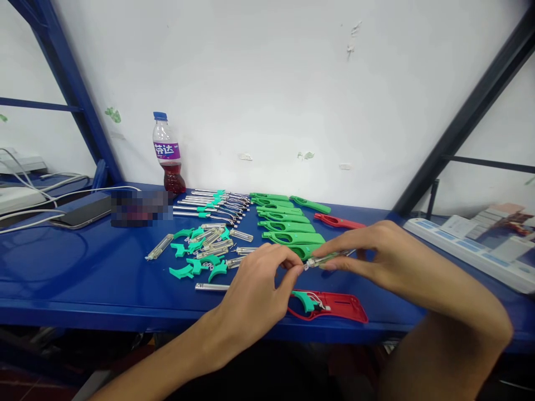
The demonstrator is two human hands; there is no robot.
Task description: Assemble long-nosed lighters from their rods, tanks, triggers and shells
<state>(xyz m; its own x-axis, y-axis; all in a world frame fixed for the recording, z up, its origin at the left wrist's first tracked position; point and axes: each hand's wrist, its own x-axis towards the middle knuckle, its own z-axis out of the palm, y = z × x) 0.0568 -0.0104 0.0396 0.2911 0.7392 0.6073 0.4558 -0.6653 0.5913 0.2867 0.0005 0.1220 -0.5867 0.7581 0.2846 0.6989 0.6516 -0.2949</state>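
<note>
In my right hand [368, 250] is a clear lighter fuel tank [324, 259], pinched between thumb and fingers and lying nearly level. My left hand [259, 284] is closed in a pinch at the tank's left end. A small pale piece shows by those fingertips, too small to make out. Below both hands lies an open red lighter shell half [351, 308]. It holds a green trigger [307, 302] and white wires, and a metal tube [212, 287] sticks out to the left, partly hidden by my left hand.
Green triggers [181, 272] and clear tanks [160, 247] lie loosely piled at left. Behind them are metal rods with wires [196, 202]. Green shell halves [288, 227] form a row beside a red one [338, 221]. A bottle [169, 156], phone [86, 210] and power strip [472, 250] flank the work.
</note>
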